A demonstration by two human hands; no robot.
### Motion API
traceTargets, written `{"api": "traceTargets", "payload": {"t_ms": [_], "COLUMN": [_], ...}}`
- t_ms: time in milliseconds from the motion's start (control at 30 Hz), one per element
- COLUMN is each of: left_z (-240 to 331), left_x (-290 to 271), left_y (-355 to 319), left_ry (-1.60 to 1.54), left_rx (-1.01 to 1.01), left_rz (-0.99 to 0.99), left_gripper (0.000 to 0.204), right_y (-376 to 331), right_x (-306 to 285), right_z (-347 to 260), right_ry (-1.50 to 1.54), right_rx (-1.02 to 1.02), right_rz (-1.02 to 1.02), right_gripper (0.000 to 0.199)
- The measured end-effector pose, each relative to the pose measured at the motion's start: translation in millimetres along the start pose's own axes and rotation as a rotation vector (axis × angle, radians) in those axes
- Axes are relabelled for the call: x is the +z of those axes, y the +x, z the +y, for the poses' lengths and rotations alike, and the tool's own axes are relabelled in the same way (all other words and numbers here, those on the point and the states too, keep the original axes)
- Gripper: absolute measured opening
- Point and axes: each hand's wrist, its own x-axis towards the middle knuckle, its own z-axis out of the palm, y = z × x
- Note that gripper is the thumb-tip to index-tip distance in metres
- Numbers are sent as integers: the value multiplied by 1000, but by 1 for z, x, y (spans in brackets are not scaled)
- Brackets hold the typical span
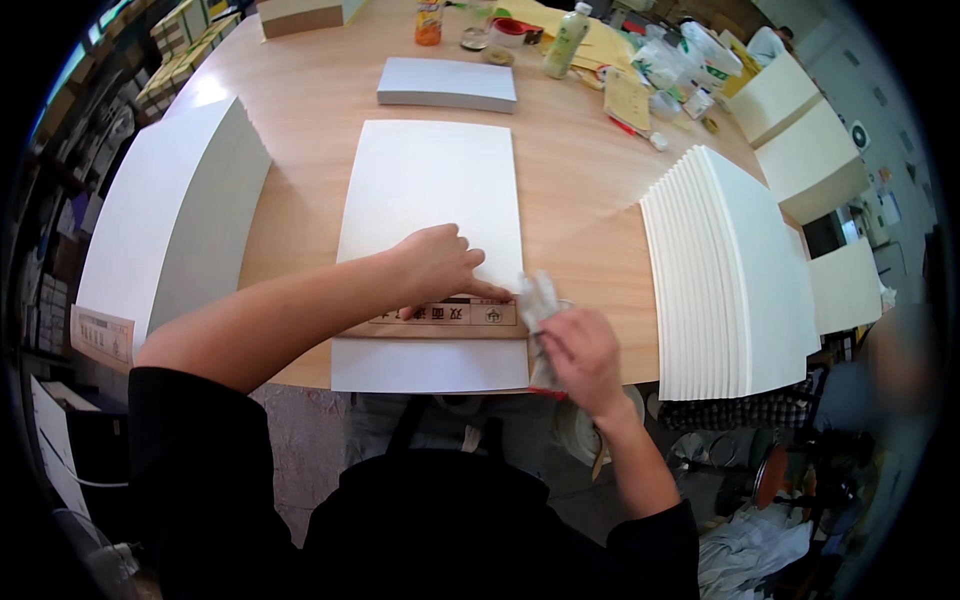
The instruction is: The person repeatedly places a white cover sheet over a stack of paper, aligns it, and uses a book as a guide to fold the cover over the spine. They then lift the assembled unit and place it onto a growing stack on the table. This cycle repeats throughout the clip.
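Observation:
A tall white sheet, or a stack of sheets, lies in front of me with its lower end at the table edge. Across its lower part runs a brown printed paper strip. My left hand rests over the strip's upper edge, index finger stretched to the right and thumb on the strip; it holds nothing. At the strip's right end, my right hand grips a crumpled pale cloth beside the sheet's edge. A small red thing shows beneath that hand, too covered to name.
A tall white paper stack stands left, another brown strip on its near end. Folded white sheets stand stacked at right. A smaller pile lies ahead. Beyond are a green bottle, an orange bottle and plastic bags.

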Motion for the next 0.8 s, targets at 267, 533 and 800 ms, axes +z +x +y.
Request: {"api": "traceTargets", "payload": {"t_ms": [267, 533, 800], "left_z": [1, -4, 3], "left_x": [19, 7, 3], "left_y": [8, 12, -1], "left_ry": [-48, -49, 0], "left_rx": [-44, -3, -39], "left_rz": [146, 78, 32], "left_gripper": [94, 88, 112], "right_y": [33, 69, -11], "right_x": [79, 193, 7], "right_z": [-56, -146, 22], "right_ry": [-75, 222, -471], "right_rx": [-463, -404, -323], "right_rz": [-292, -133, -473], "right_gripper": [24, 13, 14]}}
